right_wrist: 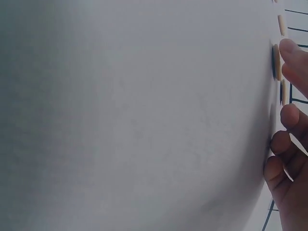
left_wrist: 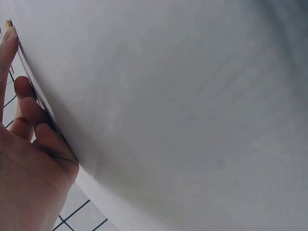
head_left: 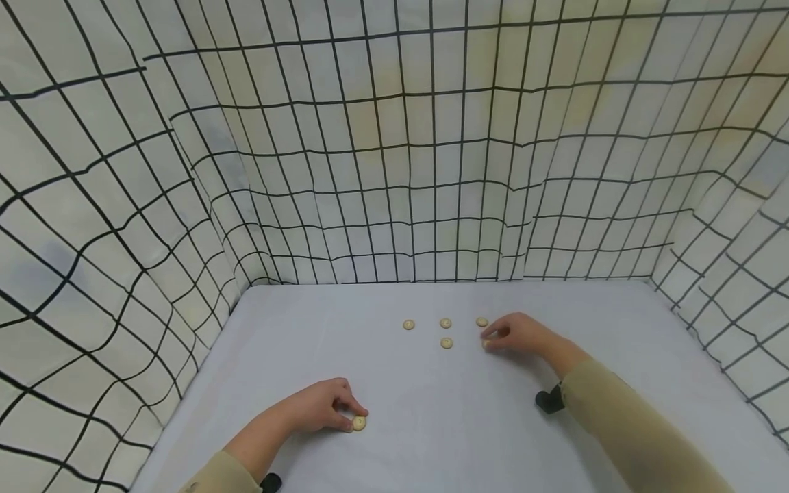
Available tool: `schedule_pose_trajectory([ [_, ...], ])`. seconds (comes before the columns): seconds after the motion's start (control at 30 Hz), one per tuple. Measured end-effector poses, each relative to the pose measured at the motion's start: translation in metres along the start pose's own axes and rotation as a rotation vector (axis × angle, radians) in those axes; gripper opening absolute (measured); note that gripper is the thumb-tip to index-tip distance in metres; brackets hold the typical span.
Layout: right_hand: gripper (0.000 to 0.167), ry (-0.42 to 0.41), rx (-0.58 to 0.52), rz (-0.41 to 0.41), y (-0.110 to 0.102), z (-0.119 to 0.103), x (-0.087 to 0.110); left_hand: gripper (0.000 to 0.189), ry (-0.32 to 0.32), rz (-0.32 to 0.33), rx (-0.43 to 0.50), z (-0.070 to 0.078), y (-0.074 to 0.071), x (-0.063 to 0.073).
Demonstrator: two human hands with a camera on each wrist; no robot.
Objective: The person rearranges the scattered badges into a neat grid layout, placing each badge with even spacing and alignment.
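Observation:
Small round pale-wood discs with faint marks on top lie on the white table. Near the front, my left hand (head_left: pixel 323 405) pinches one wooden disc (head_left: pixel 359 423) between thumb and fingertip, low at the table surface. My right hand (head_left: pixel 520 333) is farther back, its thumb and finger at the edges of another wooden disc (head_left: pixel 487 344), partly covered by the fingers. In the right wrist view that disc (right_wrist: pixel 276 62) is beside the fingertips (right_wrist: pixel 288 46). Only a sliver of the left disc (left_wrist: pixel 8 23) shows in the left wrist view.
A back row holds a left disc (head_left: pixel 409 324), a middle disc (head_left: pixel 446 322) and a right disc (head_left: pixel 482 322). In front of the middle one lies another disc (head_left: pixel 446 343). White walls with a black grid (head_left: pixel 431 171) enclose the table (head_left: pixel 401 465) at the back and sides.

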State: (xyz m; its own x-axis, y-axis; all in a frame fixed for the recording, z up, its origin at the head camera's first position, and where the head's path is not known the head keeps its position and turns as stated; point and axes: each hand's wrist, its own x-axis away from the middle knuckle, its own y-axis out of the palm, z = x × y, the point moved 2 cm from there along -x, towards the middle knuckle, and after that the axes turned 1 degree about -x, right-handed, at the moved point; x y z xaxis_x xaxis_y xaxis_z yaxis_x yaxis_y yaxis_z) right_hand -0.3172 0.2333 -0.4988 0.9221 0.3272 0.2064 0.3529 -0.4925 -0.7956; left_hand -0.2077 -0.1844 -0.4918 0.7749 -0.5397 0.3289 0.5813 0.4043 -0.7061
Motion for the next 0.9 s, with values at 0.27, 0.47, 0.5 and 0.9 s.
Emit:
schedule_pose_trajectory([
  [0.27, 0.031, 0.003, -0.031, -0.023, -0.0022, 0.0031, -0.0017, 0.026, -0.01, 0.003, 0.006, -0.0012, 0.0016, -0.0019],
  [0.47, 0.03, 0.016, -0.022, -0.04, -0.0017, 0.0045, -0.0027, 0.026, -0.003, -0.001, 0.012, -0.0005, 0.002, -0.0014],
  [0.5, 0.03, 0.02, -0.023, -0.041, -0.0017, 0.005, -0.0027, 0.026, -0.002, 0.0, 0.01, -0.0003, 0.002, -0.0014],
  [0.9, 0.03, 0.016, -0.042, -0.054, -0.0018, 0.0038, -0.002, 0.026, -0.016, 0.011, 0.021, 0.0022, 0.0013, 0.0023],
])
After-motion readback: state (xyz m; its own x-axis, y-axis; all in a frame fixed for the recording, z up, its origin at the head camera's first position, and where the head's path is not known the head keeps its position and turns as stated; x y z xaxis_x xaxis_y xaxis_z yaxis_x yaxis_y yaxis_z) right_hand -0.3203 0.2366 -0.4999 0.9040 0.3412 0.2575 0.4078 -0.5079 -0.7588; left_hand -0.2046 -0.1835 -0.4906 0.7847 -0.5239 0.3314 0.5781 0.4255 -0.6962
